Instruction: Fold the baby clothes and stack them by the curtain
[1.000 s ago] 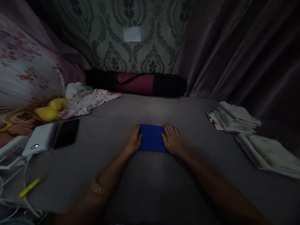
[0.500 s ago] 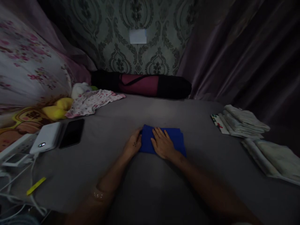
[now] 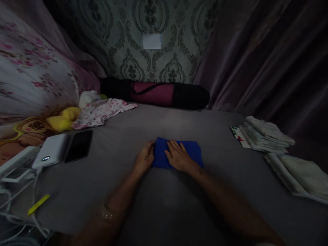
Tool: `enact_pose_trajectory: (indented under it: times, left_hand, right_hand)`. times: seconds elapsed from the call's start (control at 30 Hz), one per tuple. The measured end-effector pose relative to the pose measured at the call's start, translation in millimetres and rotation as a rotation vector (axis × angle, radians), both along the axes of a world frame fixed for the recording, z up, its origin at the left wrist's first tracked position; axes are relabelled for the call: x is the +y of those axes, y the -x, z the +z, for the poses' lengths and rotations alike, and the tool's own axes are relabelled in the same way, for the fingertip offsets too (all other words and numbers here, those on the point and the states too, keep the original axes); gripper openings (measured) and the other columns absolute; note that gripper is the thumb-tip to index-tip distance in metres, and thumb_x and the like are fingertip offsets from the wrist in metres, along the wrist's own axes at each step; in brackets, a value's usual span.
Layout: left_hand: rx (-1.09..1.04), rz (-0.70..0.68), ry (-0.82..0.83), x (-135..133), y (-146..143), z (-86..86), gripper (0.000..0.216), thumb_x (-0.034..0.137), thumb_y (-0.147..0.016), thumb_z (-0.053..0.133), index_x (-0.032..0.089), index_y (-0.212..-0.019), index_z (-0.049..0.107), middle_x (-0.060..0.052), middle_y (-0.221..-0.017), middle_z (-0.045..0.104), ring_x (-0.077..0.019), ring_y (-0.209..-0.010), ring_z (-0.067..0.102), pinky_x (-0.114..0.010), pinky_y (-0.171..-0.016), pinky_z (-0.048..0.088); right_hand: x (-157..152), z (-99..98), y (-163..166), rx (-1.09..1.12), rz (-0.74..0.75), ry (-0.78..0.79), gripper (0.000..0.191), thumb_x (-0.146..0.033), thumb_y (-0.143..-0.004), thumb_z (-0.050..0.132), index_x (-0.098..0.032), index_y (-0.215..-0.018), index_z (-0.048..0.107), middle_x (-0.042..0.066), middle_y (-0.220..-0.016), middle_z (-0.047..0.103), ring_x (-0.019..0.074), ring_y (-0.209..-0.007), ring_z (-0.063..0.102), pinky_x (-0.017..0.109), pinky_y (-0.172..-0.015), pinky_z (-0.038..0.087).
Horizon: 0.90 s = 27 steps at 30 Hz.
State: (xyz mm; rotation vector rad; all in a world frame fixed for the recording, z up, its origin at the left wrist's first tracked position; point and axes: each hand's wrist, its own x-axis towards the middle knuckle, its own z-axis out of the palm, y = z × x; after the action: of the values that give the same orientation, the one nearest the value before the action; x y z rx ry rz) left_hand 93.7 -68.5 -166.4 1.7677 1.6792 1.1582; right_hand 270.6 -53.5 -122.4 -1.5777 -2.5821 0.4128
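A folded blue cloth (image 3: 193,153) lies flat on the grey bed sheet in front of me. My right hand (image 3: 178,158) rests palm down on top of it, fingers stretched out and a little apart. At the cloth's left edge is my left hand (image 3: 145,158), turned on its side. Its fingers are curled in against that edge and appear to grip it; the fingertips are partly hidden.
Folded pale cloths (image 3: 266,135) are stacked on the right, with another folded pale cloth (image 3: 303,174) nearer. On the left are a black phone (image 3: 79,146), a white power bank (image 3: 51,150), cables and a patterned garment (image 3: 102,112). A long black-and-pink bag (image 3: 153,93) lies along the wall.
Almost nothing differs. My right hand has shifted very slightly on the blue cloth, and the whole view has moved a little; my left hand stays at the cloth's left edge.
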Motion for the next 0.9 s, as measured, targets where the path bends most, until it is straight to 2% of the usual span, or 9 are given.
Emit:
enact_pose_trajectory:
  times: [0.1, 0.2, 0.4, 0.6, 0.7, 0.8, 0.9]
  left_hand:
    - [-0.036, 0.041, -0.005, 2, 3, -0.5, 0.033, 0.021, -0.089, 0.037, 0.017, -0.111, 0.060, -0.009, -0.110, 0.065, -0.0181, -0.104, 0.061, -0.035, -0.096, 0.045]
    - [-0.055, 0.116, 0.014, 3, 7, 0.7, 0.033, 0.021, -0.088, 0.037, 0.015, -0.109, 0.061, -0.010, -0.109, 0.066, -0.0184, -0.101, 0.062, -0.034, -0.093, 0.046]
    - [-0.017, 0.183, 0.091, 2, 10, 4.2, 0.032, 0.022, -0.088, 0.038, 0.015, -0.108, 0.062, -0.009, -0.098, 0.069, -0.0201, -0.092, 0.064, -0.034, -0.086, 0.048]
    - [0.086, 0.170, 0.086, 3, 10, -2.7, 0.031, 0.023, -0.088, 0.039, 0.013, -0.106, 0.063, -0.011, -0.100, 0.068, -0.0210, -0.092, 0.063, -0.035, -0.086, 0.048]
    - [0.122, 0.137, 0.066, 5, 12, -5.8, 0.030, 0.022, -0.088, 0.039, 0.013, -0.103, 0.064, -0.010, -0.096, 0.068, -0.0199, -0.090, 0.063, -0.034, -0.085, 0.048]
    - [0.189, 0.089, 0.007, 4, 10, -4.3, 0.028, 0.024, -0.090, 0.040, 0.014, -0.102, 0.064, -0.010, -0.096, 0.068, -0.0202, -0.092, 0.062, -0.035, -0.086, 0.048]
    - [0.307, 0.015, -0.122, -1, 2, 2.6, 0.032, 0.031, -0.093, 0.039, 0.015, -0.109, 0.061, -0.011, -0.109, 0.064, -0.0220, -0.105, 0.058, -0.039, -0.095, 0.045]
  right_hand:
    - [-1, 10.0, 15, 0.070, 0.028, -0.100, 0.058, -0.037, -0.098, 0.020, -0.006, -0.146, 0.030, 0.012, -0.154, 0.024, 0.0225, -0.143, 0.016, 0.043, -0.117, 0.008]
    - [-6, 5.3, 32, 0.131, 0.095, -0.169, 0.058, -0.037, -0.097, 0.021, -0.006, -0.145, 0.031, 0.012, -0.154, 0.024, 0.0213, -0.143, 0.013, 0.042, -0.117, 0.006]
    - [-13, -21.6, 44, 0.116, 0.128, -0.120, 0.061, -0.036, -0.093, 0.032, -0.004, -0.145, 0.031, 0.013, -0.154, 0.021, 0.0227, -0.144, 0.011, 0.043, -0.117, 0.008]
    - [-11, -25.0, 44, 0.146, 0.124, -0.087, 0.061, -0.036, -0.093, 0.033, -0.004, -0.145, 0.031, 0.013, -0.155, 0.019, 0.0226, -0.144, 0.008, 0.044, -0.117, 0.006]
    - [-6, -19.1, 39, 0.209, 0.148, -0.005, 0.059, -0.037, -0.095, 0.028, -0.006, -0.145, 0.031, 0.013, -0.154, 0.021, 0.0218, -0.144, 0.010, 0.045, -0.117, 0.007]
    - [-2, -9.5, 23, 0.321, 0.154, 0.096, 0.061, -0.042, -0.097, 0.018, -0.007, -0.146, 0.028, 0.013, -0.154, 0.022, 0.0202, -0.143, 0.016, 0.042, -0.116, 0.016]
    - [-1, -2.1, -6, 0.337, 0.075, 0.011, 0.063, -0.046, -0.097, 0.018, -0.008, -0.146, 0.029, 0.014, -0.153, 0.024, 0.0205, -0.142, 0.018, 0.042, -0.116, 0.019]
